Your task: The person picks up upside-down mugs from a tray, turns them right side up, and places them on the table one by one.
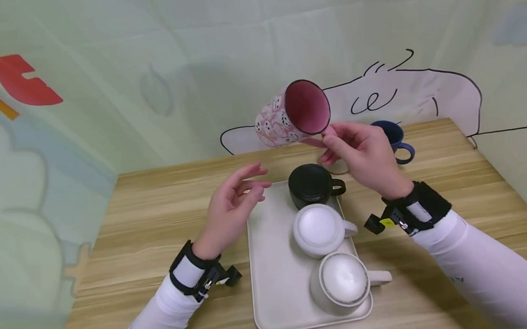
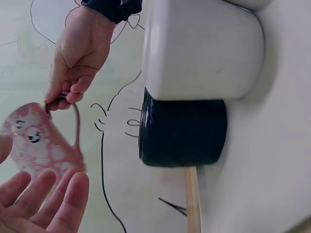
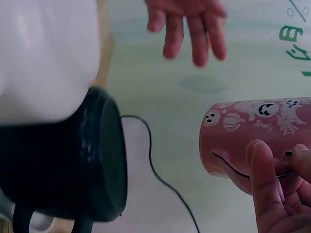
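A pink mug [image 1: 271, 124] with white ghost pictures hangs in the air above the tray's far end, tilted on its side. My right hand [image 1: 365, 155] pinches it by its handle [image 3: 233, 167]. Apart from the mug, my left hand [image 1: 230, 210] hovers over the tray's left edge, fingers loosely extended and holding nothing. Below, a black mug [image 1: 310, 188], a white mug [image 1: 318, 231] and a cream mug [image 1: 339, 285] stand in a line along the right side of the pale tray [image 1: 273, 287], handles pointing right. Both pale mugs show closed bases upward.
A dark blue mug [image 1: 390, 133] stands on the wooden table [image 1: 169, 227] behind my right hand. Next to it, a pale round thing [image 1: 339, 168] is mostly hidden by that hand. A printed cloth [image 1: 223, 48] hangs along the table's back edge.
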Action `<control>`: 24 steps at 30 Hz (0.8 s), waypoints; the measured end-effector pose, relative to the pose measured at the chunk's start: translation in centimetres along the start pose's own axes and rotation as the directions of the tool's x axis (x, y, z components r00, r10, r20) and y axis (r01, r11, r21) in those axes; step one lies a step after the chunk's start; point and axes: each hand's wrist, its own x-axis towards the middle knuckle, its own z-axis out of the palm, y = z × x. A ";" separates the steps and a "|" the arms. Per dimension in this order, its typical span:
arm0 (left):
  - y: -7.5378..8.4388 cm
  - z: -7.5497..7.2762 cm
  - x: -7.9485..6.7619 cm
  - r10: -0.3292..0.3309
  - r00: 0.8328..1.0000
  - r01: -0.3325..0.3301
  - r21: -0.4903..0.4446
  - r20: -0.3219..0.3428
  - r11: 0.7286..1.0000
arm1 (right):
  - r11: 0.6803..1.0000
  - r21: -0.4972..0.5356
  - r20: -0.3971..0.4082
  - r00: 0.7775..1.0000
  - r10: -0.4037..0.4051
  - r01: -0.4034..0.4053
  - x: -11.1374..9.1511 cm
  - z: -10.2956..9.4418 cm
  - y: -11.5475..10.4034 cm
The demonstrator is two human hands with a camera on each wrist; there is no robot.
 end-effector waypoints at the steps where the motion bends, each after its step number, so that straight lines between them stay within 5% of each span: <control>1: 0.1 -0.3 -0.3 0.004 1.000 -0.004 0.027 -0.007 1.000 | 1.000 -0.025 -0.001 1.000 0.011 -0.011 0.1 0.0 -0.1; 9: 1.2 -2.5 -2.2 0.102 0.992 -0.080 0.269 -0.069 0.960 | 0.982 -0.160 0.001 0.995 0.098 -0.096 0.4 0.2 0.8; 15: 1.2 -4.6 -3.8 0.127 0.987 -0.066 0.486 -0.094 0.872 | 0.967 -0.237 0.013 0.995 0.102 -0.096 0.8 0.1 4.6; 24: 0.1 -6.6 -6.2 0.097 0.992 -0.027 0.641 -0.075 0.767 | 0.930 -0.354 0.055 0.991 0.123 -0.096 0.8 0.4 5.4</control>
